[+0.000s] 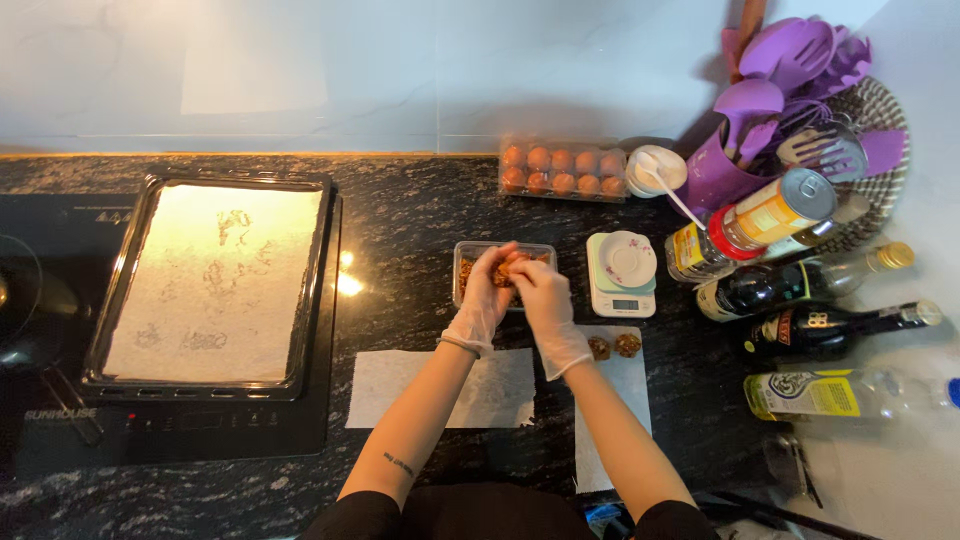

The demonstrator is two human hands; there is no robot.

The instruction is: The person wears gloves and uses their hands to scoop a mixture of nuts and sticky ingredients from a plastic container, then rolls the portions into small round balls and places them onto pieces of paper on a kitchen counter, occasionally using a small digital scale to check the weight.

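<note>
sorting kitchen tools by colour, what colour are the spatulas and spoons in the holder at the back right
Purple, holder too. The silicone spatulas and spoons show best in the head view, standing in the purple utensil holder.

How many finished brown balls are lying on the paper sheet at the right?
2: one ball and a second beside it, at the sheet's top edge, near the right hand. None seem hidden.

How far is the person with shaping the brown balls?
Done: two balls lie on the paper sheet. In hand: the left hand and right hand, both gloved, press a brown lump above the container. Left: mixture remains in it, and the lined tray holds no balls.
</note>
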